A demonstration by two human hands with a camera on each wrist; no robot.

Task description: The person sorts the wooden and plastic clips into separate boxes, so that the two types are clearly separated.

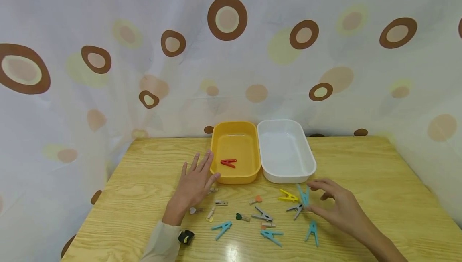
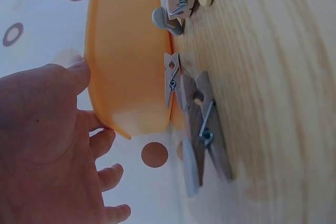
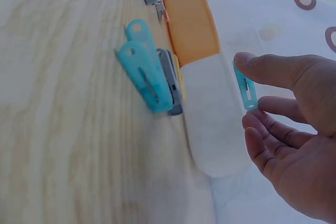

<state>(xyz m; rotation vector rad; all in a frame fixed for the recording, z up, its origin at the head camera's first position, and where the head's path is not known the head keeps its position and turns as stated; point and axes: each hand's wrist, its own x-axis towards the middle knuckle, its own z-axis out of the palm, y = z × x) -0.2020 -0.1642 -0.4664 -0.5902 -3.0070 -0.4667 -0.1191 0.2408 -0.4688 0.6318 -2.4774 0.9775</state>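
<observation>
In the head view the left hand (image 1: 193,184) lies at the left rim of the orange tray (image 1: 235,180), fingers spread; the left wrist view has its thumb and a finger touching that rim. A red clothespin (image 1: 228,163) lies inside. The right hand (image 1: 339,206) pinches a blue clothespin (image 1: 304,196) between thumb and fingers, in front of the white tray (image 1: 288,178). In the right wrist view this blue clothespin (image 3: 245,88) is off the table, between thumb and forefinger. Close by lie a yellow clothespin (image 1: 287,195) and a grey one (image 1: 296,209).
More blue clothespins (image 1: 222,228), a grey clothespin (image 1: 262,214) and several small wooden clips (image 1: 221,203), some with hearts, lie across the wooden table (image 1: 119,214). A black object (image 1: 186,237) is beside the left sleeve. A patterned curtain (image 1: 202,73) hangs behind.
</observation>
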